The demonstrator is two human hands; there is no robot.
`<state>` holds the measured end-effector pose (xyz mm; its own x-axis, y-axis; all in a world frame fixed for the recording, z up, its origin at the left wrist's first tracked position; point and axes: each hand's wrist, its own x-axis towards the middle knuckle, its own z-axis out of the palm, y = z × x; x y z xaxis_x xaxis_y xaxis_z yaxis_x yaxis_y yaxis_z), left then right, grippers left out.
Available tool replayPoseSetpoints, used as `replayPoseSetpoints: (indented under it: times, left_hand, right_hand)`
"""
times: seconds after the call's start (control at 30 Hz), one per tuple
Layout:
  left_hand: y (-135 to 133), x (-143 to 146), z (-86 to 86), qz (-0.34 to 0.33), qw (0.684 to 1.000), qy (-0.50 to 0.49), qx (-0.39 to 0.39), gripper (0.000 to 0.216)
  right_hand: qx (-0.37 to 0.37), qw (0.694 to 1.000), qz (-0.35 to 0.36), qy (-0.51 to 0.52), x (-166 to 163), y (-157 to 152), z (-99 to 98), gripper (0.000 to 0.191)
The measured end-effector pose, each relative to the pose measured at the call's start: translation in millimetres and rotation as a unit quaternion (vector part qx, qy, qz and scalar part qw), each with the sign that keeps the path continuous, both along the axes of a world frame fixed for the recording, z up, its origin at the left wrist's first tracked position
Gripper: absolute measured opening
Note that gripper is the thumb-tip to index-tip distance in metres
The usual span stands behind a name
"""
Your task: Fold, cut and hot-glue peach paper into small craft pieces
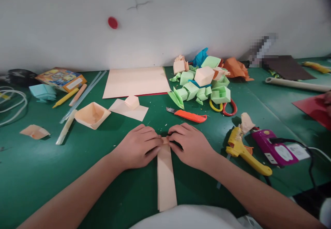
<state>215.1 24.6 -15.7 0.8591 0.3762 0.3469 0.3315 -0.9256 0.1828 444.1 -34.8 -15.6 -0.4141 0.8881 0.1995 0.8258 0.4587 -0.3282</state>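
Note:
A long folded strip of peach paper (pixel 166 177) lies on the green table, running from my body up to my fingers. My left hand (pixel 141 146) pinches the left side of its far end. On the right side of that same end, my right hand (pixel 190 146) grips with thumb and fingers. The far end looks bent or folded over between the fingertips, which partly hide it. Just beyond my hands is an orange box cutter (pixel 191 116) with its blade out. To the left stands an open folded peach paper box (pixel 92 115).
A pile of folded green and peach paper pieces (pixel 204 81) and scissors (pixel 229 107) sit beyond. At right are a yellow glue gun (pixel 245 153) and purple power strip (pixel 275 148) with cords. Peach sheets (pixel 137 82) lie by the wall. Another person's hand (pixel 328 101) shows far right.

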Motion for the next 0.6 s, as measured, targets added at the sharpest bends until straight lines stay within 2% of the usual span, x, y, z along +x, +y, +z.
replayPoseSetpoints:
  times: [0.27,0.37,0.5,0.6]
  left_hand:
    - [0.4,0.6,-3.3,0.011,1.000,-0.020,-0.002,0.016]
    - [-2.4,2.3,-4.1,0.036,0.999,-0.020,-0.021,0.017]
    - [-6.5,7.2,-2.0,0.092,0.994,-0.004,-0.062,0.013]
    - [-8.8,11.0,-0.2,0.126,0.989,0.002,-0.075,0.019]
  right_hand:
    - [-0.014,1.000,-0.010,0.021,1.5,0.9,0.3,0.010]
    - [-0.019,0.999,-0.029,0.027,-0.4,1.4,-1.3,0.007]
    - [-0.023,0.998,-0.043,0.031,-2.1,1.2,-2.4,0.017]
    - [-0.018,0.998,-0.039,0.035,-1.7,1.0,-3.3,0.013]
